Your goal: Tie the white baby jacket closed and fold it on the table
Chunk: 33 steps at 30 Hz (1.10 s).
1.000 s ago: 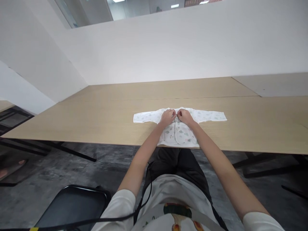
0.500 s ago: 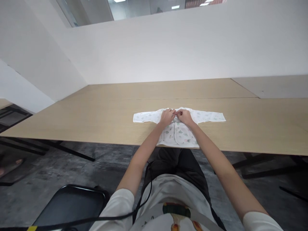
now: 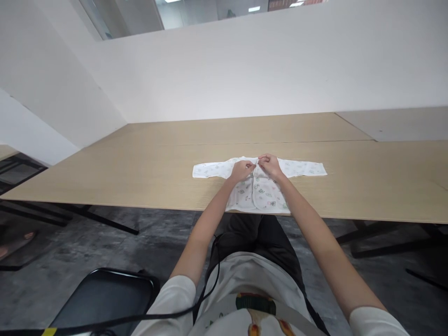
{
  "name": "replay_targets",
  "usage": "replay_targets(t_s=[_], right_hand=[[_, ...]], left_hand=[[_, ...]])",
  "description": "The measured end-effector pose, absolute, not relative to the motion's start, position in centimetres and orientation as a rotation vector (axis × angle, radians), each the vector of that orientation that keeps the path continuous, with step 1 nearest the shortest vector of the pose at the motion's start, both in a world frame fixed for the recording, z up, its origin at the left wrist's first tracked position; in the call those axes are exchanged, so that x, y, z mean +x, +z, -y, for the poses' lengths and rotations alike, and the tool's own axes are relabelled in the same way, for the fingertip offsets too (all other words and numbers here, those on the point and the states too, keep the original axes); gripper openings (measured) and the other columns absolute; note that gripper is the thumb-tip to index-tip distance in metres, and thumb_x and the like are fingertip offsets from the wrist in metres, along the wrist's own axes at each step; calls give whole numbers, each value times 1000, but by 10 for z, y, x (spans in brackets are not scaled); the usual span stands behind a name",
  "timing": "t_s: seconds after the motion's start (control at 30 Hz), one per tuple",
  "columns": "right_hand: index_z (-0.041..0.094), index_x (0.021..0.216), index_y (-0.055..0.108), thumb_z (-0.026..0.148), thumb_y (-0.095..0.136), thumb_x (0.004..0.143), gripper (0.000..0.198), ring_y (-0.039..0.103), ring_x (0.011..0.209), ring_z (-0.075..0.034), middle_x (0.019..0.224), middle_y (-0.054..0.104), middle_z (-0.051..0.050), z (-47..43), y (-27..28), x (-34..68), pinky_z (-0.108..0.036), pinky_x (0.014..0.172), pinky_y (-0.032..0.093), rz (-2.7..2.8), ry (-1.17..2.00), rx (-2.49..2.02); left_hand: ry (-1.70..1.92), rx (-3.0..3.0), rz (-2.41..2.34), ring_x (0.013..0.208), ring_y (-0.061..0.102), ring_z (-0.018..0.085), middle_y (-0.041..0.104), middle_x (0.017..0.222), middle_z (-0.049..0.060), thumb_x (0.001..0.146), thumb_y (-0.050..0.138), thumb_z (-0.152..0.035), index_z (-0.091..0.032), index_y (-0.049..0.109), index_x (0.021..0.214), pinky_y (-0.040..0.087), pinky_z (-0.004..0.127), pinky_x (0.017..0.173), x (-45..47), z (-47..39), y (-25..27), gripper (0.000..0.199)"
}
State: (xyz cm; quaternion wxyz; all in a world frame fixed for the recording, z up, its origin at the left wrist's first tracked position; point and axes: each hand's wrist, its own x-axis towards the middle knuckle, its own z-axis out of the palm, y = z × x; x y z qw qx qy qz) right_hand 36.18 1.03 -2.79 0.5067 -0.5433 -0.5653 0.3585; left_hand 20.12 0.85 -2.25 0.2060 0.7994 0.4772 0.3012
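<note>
A small white baby shirt [image 3: 261, 193] with a pale printed pattern lies flat on the wooden table [image 3: 140, 172], sleeves spread left and right, its hem at the near edge. My left hand [image 3: 241, 170] and my right hand [image 3: 269, 164] meet at the neckline in the middle of the shirt. Each pinches one side of the front opening near the collar, fingertips almost touching. The fabric under my fingers is hidden.
A white partition wall [image 3: 280, 70] rises behind the table. A black chair [image 3: 101, 298] stands at my lower left on the grey floor. A black cable [image 3: 206, 289] runs across my lap. Dark table legs [image 3: 105, 221] show beneath the tabletop.
My hands have lifted slightly and shifted toward the collar, my right hand a little further up. The shirt lies in the same place.
</note>
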Motion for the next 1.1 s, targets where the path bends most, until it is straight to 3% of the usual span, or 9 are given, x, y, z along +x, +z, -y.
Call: replay_targets(t_s=[0.2,0.43,0.63,0.83,1.1], right_hand=[[16,81,57,21,62,62,20,49,49,-9,57,57,3,-2,-9,367,-20,47,38,1405,977,-1371],[14,79,61,12,66,62,18,44,41,-7,54,57,2,11,-2,376,-19,38,31,1763,1222,-1329],[14,81,62,6,62,59,24,49,46,-9,63,62,1,10,-5,377,-19,39,34,1865,1203,-1331],[18,74,50,4,61,57,24,41,39,-6,49,53,7,10,-8,373,-18,37,29,1817,1196,-1381],[20,77,44,5,63,57,31,43,39,-7,45,51,7,15,-6,368,-18,38,30,1627,1220,-1437]], left_hand=[[662,2243,-1323,67,57,13,69,72,2,71,62,-36,-17,75,81,43,25,67,192,6,-15,24],[663,2221,-1276,67,57,13,67,71,3,70,62,-31,-15,75,81,43,25,66,191,9,-14,24],[646,2206,-1285,65,54,13,65,67,2,70,60,-30,-15,75,81,42,24,63,192,8,-15,23],[662,2175,-1261,63,51,11,62,64,1,69,60,-30,-13,74,81,39,23,61,192,6,-16,25],[717,2121,-1156,59,46,9,55,59,-2,70,56,-26,-12,74,83,36,21,58,189,4,-17,26]])
